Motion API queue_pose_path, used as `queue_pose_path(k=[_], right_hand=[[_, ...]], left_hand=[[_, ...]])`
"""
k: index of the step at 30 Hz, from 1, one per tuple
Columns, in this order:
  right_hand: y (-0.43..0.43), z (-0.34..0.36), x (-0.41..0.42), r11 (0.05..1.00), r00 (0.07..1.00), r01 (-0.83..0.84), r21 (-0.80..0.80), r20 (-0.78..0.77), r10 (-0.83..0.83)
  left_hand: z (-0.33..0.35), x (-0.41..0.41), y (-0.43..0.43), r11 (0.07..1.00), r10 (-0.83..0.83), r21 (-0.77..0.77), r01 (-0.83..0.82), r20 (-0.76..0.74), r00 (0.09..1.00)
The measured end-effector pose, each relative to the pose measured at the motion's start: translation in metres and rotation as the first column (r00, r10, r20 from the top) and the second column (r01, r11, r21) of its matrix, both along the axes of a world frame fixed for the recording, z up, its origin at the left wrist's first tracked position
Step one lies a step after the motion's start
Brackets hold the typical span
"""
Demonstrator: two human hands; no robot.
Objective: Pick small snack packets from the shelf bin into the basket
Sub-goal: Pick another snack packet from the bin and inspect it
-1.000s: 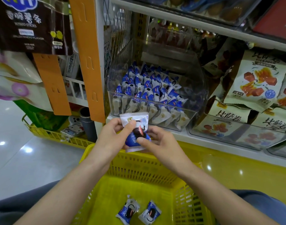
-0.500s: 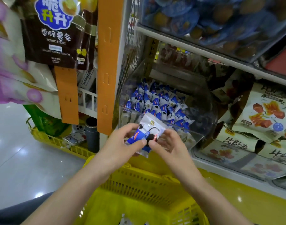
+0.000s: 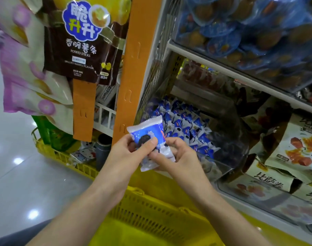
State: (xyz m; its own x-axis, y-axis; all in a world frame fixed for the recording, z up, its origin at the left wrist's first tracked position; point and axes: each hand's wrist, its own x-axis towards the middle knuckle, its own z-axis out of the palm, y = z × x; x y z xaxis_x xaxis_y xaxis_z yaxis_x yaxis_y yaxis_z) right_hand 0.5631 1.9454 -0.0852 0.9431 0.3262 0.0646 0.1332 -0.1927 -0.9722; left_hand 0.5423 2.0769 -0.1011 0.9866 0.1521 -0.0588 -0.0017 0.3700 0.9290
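Observation:
A small blue-and-white snack packet (image 3: 148, 132) with a dark cookie picture is held up in front of the shelf by both hands. My left hand (image 3: 128, 153) pinches its left side with the thumb on the front. My right hand (image 3: 176, 157) grips its lower right part. Behind them a clear shelf bin (image 3: 227, 144) holds several more of the same blue packets (image 3: 185, 125). The yellow basket (image 3: 151, 215) sits directly below my forearms; its floor is mostly out of view.
An orange shelf post (image 3: 132, 68) stands left of the bin. Hanging potato stick bags (image 3: 80, 38) are at upper left. Beige snack bags (image 3: 293, 148) fill the bin to the right. Another yellow basket (image 3: 63, 155) stands on the floor at left.
The view has tilted upward and the packet has been raised and turned between both hands. The two packets lying in the basket have left the view.

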Motion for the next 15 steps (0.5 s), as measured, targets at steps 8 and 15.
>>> queue_pose_path(k=[8, 15], right_hand=[[0.001, 0.018, 0.097, 0.951, 0.924, 0.288, -0.114, 0.293, -0.245], [-0.007, 0.009, 0.214, 0.717, 0.907, 0.404, -0.568, 0.352, -0.233]], left_hand=[[0.002, 0.010, 0.025, 0.991, 0.135, 0.021, -0.135, -0.004, 0.991], [0.003, 0.020, 0.035, 0.986, 0.156, 0.050, -0.157, 0.028, 0.987]])
